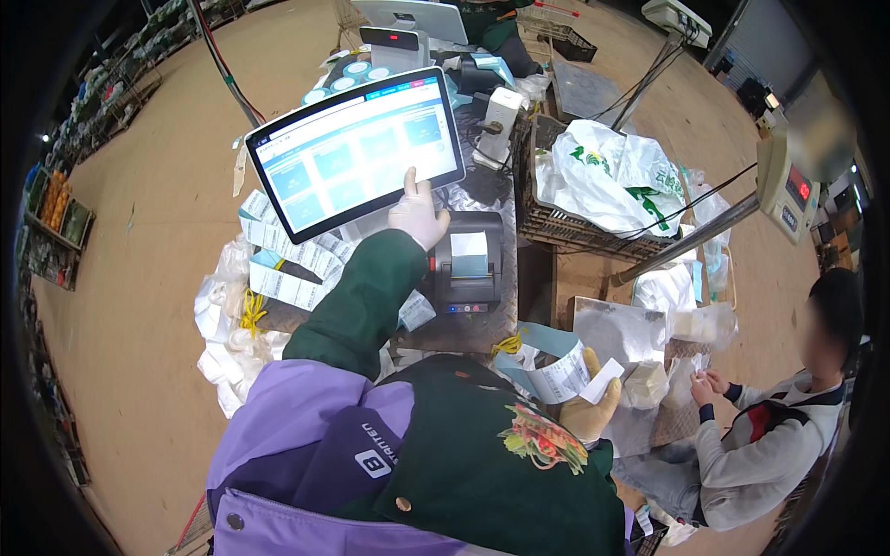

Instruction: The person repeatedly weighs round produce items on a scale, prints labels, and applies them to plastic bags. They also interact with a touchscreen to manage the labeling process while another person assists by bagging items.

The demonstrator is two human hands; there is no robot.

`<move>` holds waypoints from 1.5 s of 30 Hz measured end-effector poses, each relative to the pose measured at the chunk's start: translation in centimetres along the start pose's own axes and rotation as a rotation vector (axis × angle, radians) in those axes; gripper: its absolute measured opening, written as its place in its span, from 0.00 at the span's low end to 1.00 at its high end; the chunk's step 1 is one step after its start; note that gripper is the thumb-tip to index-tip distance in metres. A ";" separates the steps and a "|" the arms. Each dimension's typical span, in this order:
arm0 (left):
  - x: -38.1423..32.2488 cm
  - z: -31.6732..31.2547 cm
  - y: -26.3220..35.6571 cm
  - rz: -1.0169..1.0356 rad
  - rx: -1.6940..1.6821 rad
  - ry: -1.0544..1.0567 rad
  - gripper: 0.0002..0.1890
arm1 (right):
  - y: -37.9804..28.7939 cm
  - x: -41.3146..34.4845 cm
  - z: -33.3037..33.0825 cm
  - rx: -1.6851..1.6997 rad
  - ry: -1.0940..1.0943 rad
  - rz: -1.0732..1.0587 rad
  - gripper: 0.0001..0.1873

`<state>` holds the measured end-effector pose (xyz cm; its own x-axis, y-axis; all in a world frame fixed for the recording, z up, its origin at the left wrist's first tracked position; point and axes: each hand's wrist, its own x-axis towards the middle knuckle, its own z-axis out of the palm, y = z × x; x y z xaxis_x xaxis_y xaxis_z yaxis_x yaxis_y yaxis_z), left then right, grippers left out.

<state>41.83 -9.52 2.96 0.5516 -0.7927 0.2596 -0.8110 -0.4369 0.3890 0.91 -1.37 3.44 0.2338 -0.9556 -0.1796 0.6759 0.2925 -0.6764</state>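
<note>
My left hand (419, 212), in a white glove, reaches up to a tilted touchscreen monitor (358, 149). Its extended fingertips are at the lit screen's lower right part; nothing is held in it. Lower right, my right hand (591, 406), in a yellowish glove, grips a curled strip of printed labels (556, 379) with a small white slip at its end. Between the two hands stands a black label printer (467, 267), with blank label paper coming out of its top.
More label strips (292, 260) and plastic bags (229, 340) lie on the left. To the right are a plastic crate (591, 233) holding white bags, a scale display (789, 187) on a metal pole, and a seated person (772, 431) handling something small. Another person (497, 31) is behind the monitor.
</note>
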 end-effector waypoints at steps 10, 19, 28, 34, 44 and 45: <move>-0.9 -0.7 0.7 0.112 -0.166 0.149 0.30 | 0.0 0.3 -0.8 0.061 -0.003 -0.031 0.39; 3.3 -4.2 -1.1 0.025 -0.075 0.221 0.30 | -0.2 0.3 0.1 -0.020 0.076 -0.045 0.38; 4.2 -5.3 -2.5 -0.019 -0.128 0.328 0.28 | -0.1 0.4 0.6 -0.055 0.132 -0.103 0.38; -2.8 -4.2 -3.6 -0.079 -0.144 0.263 0.27 | 0.1 0.7 -0.7 -0.128 0.061 -0.061 0.40; -3.4 -3.2 -4.4 0.013 -0.133 0.191 0.25 | 1.1 1.1 -0.2 0.054 0.007 0.023 0.39; -3.7 -2.6 -3.8 0.039 -0.150 0.163 0.25 | 1.1 1.0 -0.2 0.035 0.046 0.015 0.39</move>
<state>43.38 -3.83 2.87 0.5548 -0.7229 0.4119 -0.8008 -0.3296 0.5001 1.75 -2.06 2.37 0.2121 -0.9515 -0.2229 0.6970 0.3071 -0.6479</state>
